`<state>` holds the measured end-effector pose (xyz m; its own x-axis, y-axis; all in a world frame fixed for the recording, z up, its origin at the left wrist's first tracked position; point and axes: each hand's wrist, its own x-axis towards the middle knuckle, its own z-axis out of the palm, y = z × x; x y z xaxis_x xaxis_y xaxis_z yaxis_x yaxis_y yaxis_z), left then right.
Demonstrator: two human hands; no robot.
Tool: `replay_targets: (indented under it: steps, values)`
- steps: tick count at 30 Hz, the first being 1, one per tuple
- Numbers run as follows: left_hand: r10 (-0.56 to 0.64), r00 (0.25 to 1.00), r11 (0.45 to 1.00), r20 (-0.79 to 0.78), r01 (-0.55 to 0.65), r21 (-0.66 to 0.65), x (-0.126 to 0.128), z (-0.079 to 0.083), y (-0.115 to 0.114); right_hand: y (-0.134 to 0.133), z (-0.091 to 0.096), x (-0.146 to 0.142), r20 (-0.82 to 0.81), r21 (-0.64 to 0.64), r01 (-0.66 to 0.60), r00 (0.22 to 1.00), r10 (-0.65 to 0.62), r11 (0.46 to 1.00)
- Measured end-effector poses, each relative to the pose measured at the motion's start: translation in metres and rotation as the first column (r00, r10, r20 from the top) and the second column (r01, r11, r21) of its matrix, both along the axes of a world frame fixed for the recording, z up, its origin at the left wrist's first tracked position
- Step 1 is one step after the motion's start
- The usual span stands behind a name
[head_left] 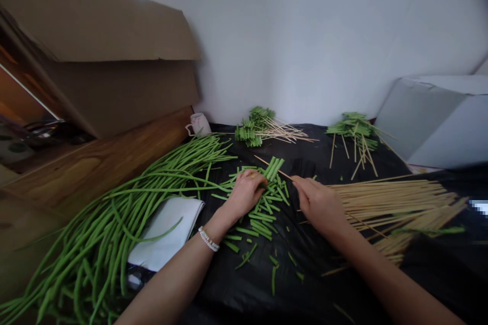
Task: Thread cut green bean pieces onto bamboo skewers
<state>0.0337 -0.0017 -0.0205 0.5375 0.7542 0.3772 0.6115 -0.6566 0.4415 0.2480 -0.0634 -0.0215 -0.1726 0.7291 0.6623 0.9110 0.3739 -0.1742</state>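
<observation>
My left hand is closed, its fingers curled down on the pile of cut green bean pieces lying on the black sheet. My right hand is closed in a pinch on a thin bamboo skewer that runs up and to the left. Several bean pieces are threaded side by side on that skewer, just above my left fingers. A bead bracelet circles my left wrist.
A big heap of long whole beans covers the left side, partly over a white board. Loose bamboo skewers lie at right. Two piles of finished bean skewers sit near the wall. A cardboard box and a white cup stand at left, a grey box at right.
</observation>
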Motion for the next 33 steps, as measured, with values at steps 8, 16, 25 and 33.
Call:
replay_targets:
  steps: [8,16,25,33]
  values:
    - [0.227,0.838,0.970,0.497,-0.148,-0.193,-0.005,0.006,0.008,0.000,-0.001,0.001,0.002,0.004,-0.005,1.000,0.005,1.000]
    - [0.601,0.271,0.651,0.752,0.381,-0.657,-0.014,0.017,0.016,-0.002,-0.002,-0.003,0.054,-0.032,-0.020,0.998,0.022,0.999]
    - [0.620,0.227,0.599,0.751,0.481,-0.640,-0.014,0.019,0.016,-0.003,-0.005,-0.004,0.077,-0.016,-0.008,0.997,0.010,1.000]
    - [0.612,0.234,0.600,0.755,0.485,-0.636,-0.014,0.018,0.017,-0.002,-0.006,-0.004,0.090,-0.002,-0.022,0.996,0.022,1.000]
